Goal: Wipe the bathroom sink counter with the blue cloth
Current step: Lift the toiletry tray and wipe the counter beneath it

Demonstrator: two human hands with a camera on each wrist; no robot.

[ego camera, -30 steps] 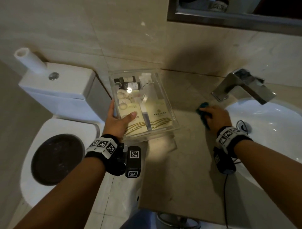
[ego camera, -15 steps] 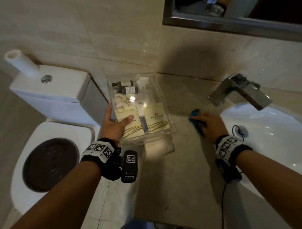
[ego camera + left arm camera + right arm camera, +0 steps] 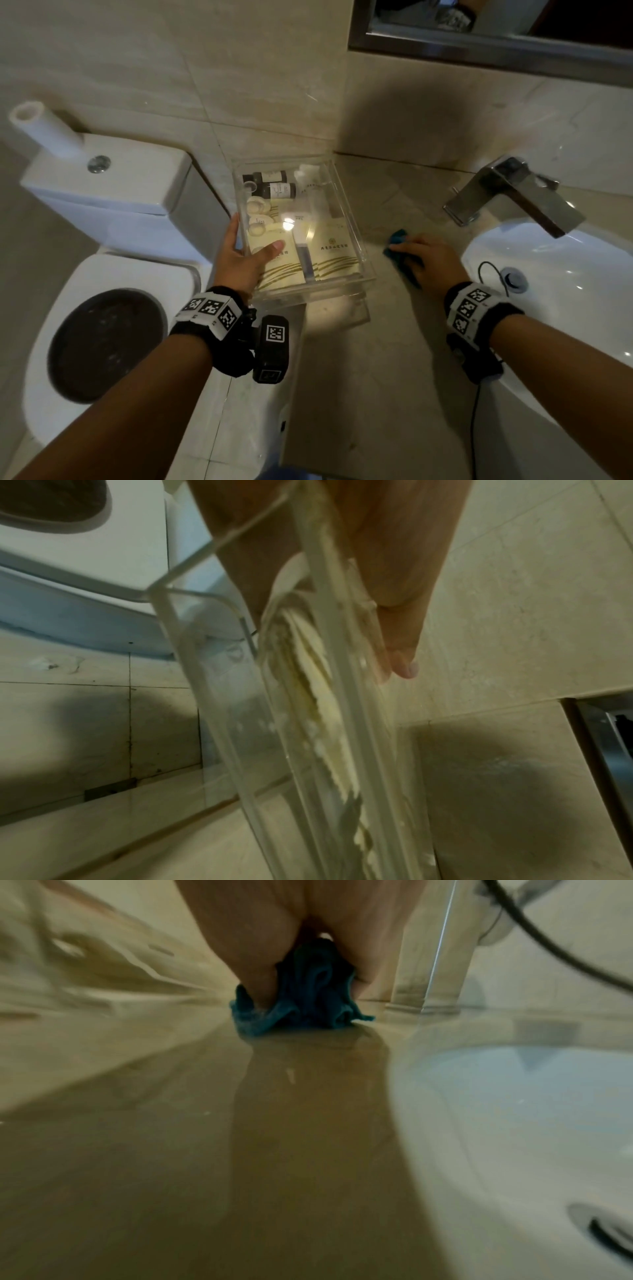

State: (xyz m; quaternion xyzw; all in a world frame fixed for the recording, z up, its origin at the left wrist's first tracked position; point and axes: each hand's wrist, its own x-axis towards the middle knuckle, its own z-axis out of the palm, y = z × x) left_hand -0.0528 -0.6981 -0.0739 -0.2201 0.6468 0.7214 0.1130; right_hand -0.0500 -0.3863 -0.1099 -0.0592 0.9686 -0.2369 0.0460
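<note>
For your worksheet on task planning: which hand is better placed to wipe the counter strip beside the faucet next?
Right. The right hand already presses the blue cloth on the counter near the faucet; the left hand holds the clear tray.

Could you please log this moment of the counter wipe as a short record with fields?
left hand: holds the clear tray by its near-left corner, lifted off the counter
tray contents: small dark bottles, cream packets
right hand: presses the bunched blue cloth on the counter
cloth position: between tray and sink basin, in front of the faucet
other: toilet to the left of the counter
</note>
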